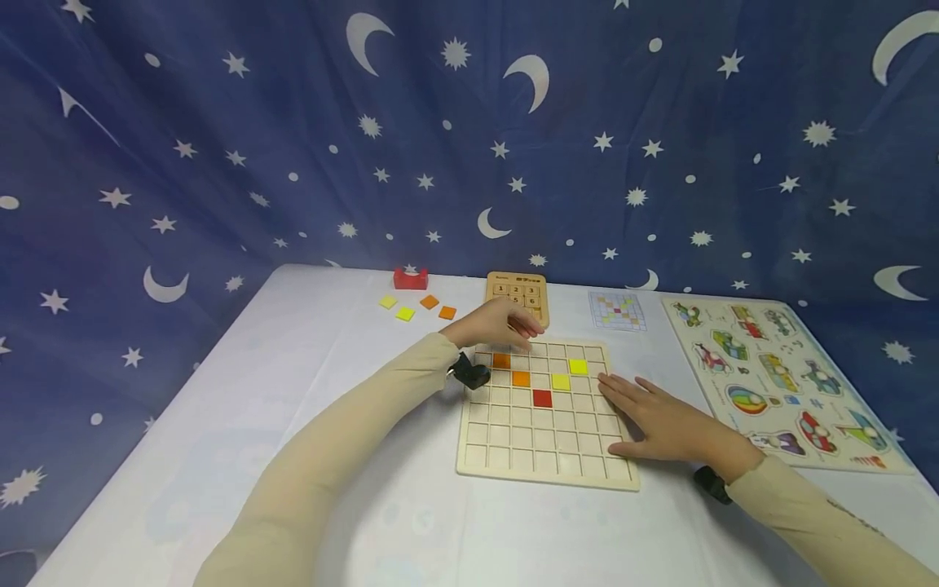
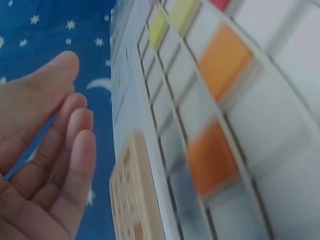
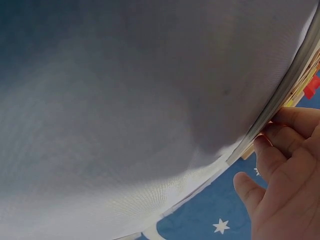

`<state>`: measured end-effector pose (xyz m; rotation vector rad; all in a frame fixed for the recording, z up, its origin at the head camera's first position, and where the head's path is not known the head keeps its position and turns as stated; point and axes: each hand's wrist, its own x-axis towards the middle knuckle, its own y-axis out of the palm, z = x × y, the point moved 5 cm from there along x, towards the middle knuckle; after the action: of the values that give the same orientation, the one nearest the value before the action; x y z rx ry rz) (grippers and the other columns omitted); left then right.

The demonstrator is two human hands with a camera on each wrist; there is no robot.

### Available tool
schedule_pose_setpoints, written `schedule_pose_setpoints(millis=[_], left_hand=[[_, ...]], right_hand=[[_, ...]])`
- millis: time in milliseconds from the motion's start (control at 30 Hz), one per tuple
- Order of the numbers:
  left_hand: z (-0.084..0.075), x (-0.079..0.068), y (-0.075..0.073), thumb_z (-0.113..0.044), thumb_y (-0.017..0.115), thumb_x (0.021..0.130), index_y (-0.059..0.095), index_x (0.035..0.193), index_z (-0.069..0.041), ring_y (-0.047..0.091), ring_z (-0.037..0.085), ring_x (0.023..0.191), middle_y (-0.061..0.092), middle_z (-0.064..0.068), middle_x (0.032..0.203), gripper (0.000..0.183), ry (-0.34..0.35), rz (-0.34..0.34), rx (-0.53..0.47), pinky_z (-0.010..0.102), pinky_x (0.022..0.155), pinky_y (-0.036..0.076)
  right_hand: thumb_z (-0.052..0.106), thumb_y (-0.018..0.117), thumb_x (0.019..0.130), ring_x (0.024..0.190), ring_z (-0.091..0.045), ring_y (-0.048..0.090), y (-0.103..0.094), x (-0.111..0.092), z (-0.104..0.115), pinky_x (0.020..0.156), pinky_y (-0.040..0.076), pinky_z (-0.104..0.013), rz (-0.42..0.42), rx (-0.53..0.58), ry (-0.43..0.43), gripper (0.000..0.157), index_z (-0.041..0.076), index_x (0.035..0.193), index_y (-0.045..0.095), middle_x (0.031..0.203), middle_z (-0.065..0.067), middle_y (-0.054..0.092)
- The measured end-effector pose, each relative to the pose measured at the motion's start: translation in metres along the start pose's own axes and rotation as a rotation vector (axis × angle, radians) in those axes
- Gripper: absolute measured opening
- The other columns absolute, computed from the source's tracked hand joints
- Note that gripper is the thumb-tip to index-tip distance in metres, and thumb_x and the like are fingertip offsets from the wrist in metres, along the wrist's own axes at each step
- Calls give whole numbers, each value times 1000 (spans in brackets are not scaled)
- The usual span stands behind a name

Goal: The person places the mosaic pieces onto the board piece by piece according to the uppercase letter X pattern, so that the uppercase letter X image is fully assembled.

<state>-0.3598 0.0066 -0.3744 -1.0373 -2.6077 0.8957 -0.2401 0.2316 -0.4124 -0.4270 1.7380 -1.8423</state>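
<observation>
A wooden grid board (image 1: pixel 522 463) lies flat on the white table. Set in its squares are two orange tiles (image 1: pixel 521 379), a red tile (image 1: pixel 542 399) and two yellow tiles (image 1: pixel 578 367); together they form a V shape. Above the board's far left corner hovers my left hand (image 1: pixel 495 321), near the orange tiles. In the left wrist view its fingers (image 2: pixel 82 155) are loosely bent, with nothing held between them. My right hand (image 1: pixel 663 420) rests with spread, fairly straight fingers on the board's right edge.
Behind the board are loose yellow tiles (image 1: pixel 404 313) and orange tiles (image 1: pixel 447 312), a red holder (image 1: pixel 411 280), a wooden number board (image 1: pixel 539 285) and a printed pattern card (image 1: pixel 616 311). A picture puzzle (image 1: pixel 715 399) lies to the right. Starry blue cloth (image 1: pixel 455 147) hangs behind the table.
</observation>
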Motion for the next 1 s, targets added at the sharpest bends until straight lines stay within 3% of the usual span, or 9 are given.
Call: schedule_pose_setpoints(millis=[300,600,767,1000], left_hand=[[37,-29,-51,-4,72,79,65,115,3,64,19,93,67,18,114,37,-42,-100,11,24,84,53],[78,-52,-100,-3,69,83,62,119,2,60,27,106,62,20,121,37,-160,-231,14,36,94,49],[100,-58,-109,-2,68,82,62,118,4,61,30,107,63,21,118,37,-212,-289,-9,37,95,49],[118,-52,-104,0,71,80,65,114,4,64,28,101,67,21,112,35,-247,-328,5,33,89,52]], right_hand=[[70,52,80,142,-30,27,1,-1,1,114,20,-52,-9,-6,-10,97,3,146,30,155,-13,25],[69,52,81,141,-32,28,-3,-3,2,113,22,-53,-24,-14,-29,95,1,145,31,154,-14,27],[70,51,81,141,-31,27,-2,-2,1,113,21,-53,-15,-13,-24,96,2,146,30,155,-14,26],[70,51,81,141,-31,27,0,-1,-1,114,20,-53,-11,-10,-19,96,2,146,30,155,-13,25]])
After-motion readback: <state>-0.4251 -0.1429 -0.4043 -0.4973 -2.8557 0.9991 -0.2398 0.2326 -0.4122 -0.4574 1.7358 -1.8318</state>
